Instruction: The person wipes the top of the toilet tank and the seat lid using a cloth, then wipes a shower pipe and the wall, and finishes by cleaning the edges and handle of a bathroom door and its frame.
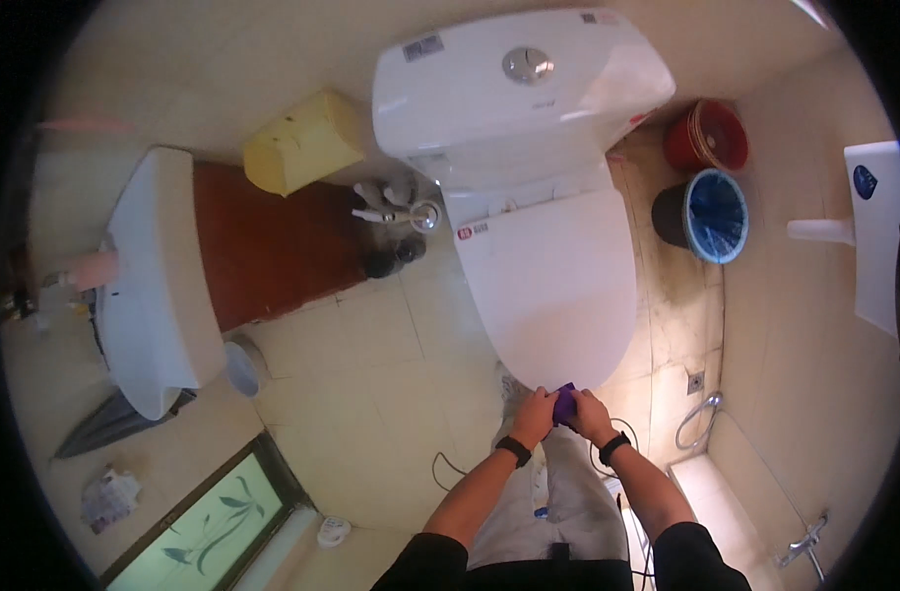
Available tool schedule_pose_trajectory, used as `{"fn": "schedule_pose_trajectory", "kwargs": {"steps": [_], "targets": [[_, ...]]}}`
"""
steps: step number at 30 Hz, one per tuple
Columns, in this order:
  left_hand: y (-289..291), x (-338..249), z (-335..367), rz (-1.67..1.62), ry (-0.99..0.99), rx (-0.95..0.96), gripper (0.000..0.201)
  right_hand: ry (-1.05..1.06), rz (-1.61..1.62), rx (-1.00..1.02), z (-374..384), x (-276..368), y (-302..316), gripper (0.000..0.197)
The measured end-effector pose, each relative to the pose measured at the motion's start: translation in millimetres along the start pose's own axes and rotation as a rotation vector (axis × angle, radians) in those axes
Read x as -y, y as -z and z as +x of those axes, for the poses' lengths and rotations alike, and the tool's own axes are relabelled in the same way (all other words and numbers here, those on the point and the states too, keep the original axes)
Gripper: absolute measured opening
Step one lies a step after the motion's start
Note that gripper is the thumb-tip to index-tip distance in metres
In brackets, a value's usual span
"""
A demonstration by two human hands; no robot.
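A small purple cloth (pixel 565 402) is held between both my hands just in front of the front edge of a white toilet's closed lid (pixel 553 286). My left hand (pixel 535 415) grips the cloth's left side and my right hand (pixel 592 416) grips its right side. Each wrist wears a black band. The white cistern (pixel 514 84) with a round flush button stands behind the lid. The cloth is mostly hidden by my fingers.
A white washbasin (pixel 155 286) on a red-brown cabinet stands at the left, a yellow box (pixel 302 143) behind it. A toilet brush (pixel 396 214) lies beside the toilet. A blue-lined bin (pixel 708 215) and a red bucket (pixel 706 136) sit at the right. A shower hose (pixel 701 414) lies on the tiles.
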State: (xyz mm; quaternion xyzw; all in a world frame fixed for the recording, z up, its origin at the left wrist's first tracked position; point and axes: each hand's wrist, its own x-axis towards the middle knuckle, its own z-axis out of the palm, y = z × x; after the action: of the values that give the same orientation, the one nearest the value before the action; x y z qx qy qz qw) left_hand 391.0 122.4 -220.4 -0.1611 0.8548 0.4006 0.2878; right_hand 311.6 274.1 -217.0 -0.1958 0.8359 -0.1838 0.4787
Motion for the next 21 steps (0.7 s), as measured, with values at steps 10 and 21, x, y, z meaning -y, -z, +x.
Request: {"fn": "schedule_pose_trajectory", "kwargs": {"steps": [10, 21], "targets": [[202, -111, 5, -0.219, -0.147, -0.492, 0.068, 0.384, 0.305, -0.395, 0, 137, 182, 0.079], [410, -167, 51, -0.160, -0.390, -0.927, 0.071, 0.694, 0.346, -0.722, 62, 309, 323, 0.076]]}}
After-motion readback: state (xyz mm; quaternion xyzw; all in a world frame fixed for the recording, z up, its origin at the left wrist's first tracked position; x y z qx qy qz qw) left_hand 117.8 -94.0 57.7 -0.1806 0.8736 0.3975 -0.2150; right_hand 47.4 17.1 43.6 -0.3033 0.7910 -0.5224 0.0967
